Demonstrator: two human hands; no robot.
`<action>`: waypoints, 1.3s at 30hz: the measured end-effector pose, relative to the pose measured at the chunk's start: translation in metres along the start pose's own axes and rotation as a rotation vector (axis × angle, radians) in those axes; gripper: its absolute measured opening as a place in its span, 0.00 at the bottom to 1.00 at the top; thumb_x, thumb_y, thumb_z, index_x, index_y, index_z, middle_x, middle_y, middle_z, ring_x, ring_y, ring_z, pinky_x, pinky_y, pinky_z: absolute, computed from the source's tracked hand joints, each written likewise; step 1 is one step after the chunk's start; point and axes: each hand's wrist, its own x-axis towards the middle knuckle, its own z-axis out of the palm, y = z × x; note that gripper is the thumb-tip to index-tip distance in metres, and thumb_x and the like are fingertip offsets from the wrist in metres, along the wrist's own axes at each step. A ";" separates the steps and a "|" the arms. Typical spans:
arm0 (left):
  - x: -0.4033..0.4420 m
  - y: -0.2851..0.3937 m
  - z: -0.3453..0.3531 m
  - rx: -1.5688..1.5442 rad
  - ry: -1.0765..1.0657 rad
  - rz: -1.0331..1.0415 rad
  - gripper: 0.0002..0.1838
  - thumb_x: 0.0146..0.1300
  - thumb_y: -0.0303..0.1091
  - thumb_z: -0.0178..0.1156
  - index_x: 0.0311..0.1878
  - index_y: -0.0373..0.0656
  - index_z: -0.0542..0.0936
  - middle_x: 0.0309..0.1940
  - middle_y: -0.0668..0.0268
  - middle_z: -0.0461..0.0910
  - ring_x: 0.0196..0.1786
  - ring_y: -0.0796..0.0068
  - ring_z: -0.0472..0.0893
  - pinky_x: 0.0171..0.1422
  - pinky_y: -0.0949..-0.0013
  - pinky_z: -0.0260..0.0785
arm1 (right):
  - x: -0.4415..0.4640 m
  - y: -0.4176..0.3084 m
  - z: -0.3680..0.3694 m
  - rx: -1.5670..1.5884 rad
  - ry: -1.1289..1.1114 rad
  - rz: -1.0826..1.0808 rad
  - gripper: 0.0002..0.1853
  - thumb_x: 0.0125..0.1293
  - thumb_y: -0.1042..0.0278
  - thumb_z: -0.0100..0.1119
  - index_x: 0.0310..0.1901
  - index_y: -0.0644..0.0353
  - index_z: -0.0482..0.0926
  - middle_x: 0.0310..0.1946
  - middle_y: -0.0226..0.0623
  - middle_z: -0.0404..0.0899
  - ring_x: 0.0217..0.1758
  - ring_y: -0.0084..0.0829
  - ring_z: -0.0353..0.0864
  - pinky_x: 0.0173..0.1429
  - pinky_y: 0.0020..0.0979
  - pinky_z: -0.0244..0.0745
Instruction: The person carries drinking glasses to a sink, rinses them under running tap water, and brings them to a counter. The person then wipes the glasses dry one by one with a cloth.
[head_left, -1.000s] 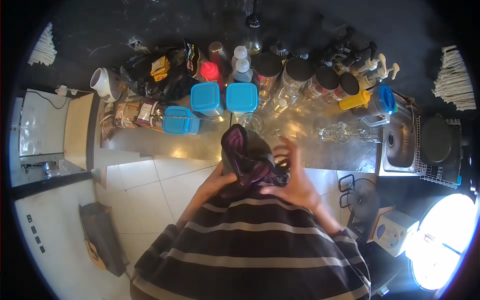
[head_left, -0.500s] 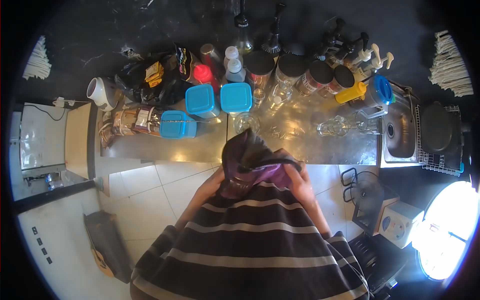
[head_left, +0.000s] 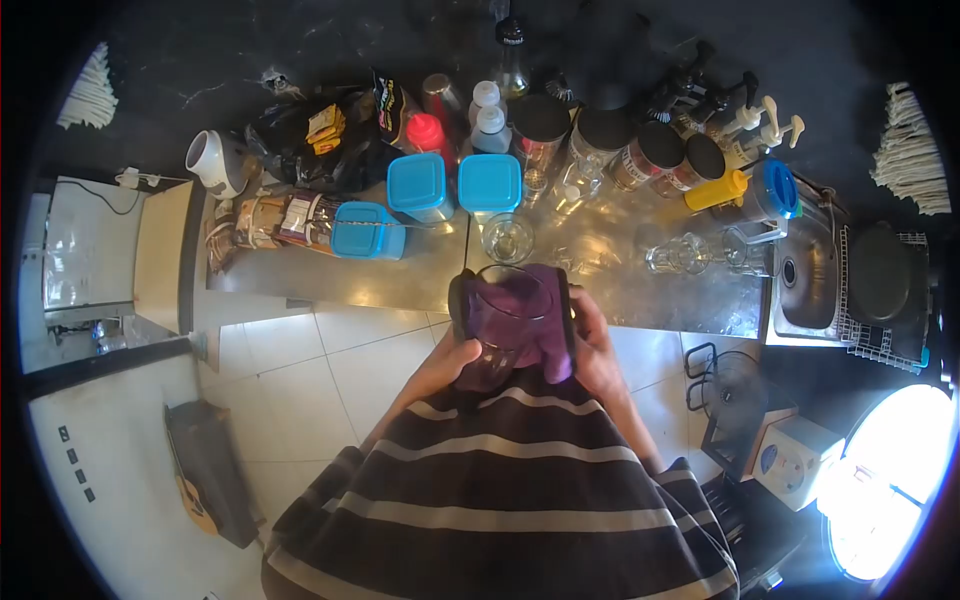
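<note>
A clear glass [head_left: 510, 305] lies against a purple cloth with dark edges [head_left: 550, 345], in front of my striped shirt. My left hand [head_left: 448, 368] is closed round the glass and the cloth on the left side, its thumb over the glass's lower part. At the cloth's right edge, my right hand [head_left: 592, 352] grips the fabric; some of its fingers are hidden behind it. Just beyond the cloth, another clear glass [head_left: 508, 238] stands on the metal counter [head_left: 620, 290].
Blue-lidded containers [head_left: 418, 182] and several black-lidded jars [head_left: 604, 130] line the counter's back. More glassware [head_left: 690, 254] lies at the right, beside the sink [head_left: 806, 280]. A yellow bottle [head_left: 715, 190] and a blue-lidded jug [head_left: 775, 190] are near it. Packets [head_left: 300, 215] lie left.
The cloth, earlier bunched over the glass, is now spread open behind it, so the glass's rim shows. My right hand has shifted from spread fingers to gripping the cloth's right edge.
</note>
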 end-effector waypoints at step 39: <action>0.060 0.047 0.041 0.403 0.641 0.419 0.16 0.57 0.19 0.49 0.50 0.37 0.66 0.42 0.62 0.68 0.44 0.71 0.68 0.51 0.71 0.60 | 0.024 0.020 0.007 0.531 0.168 0.128 0.29 0.65 0.67 0.56 0.64 0.57 0.56 0.52 0.35 0.70 0.50 0.25 0.74 0.52 0.30 0.75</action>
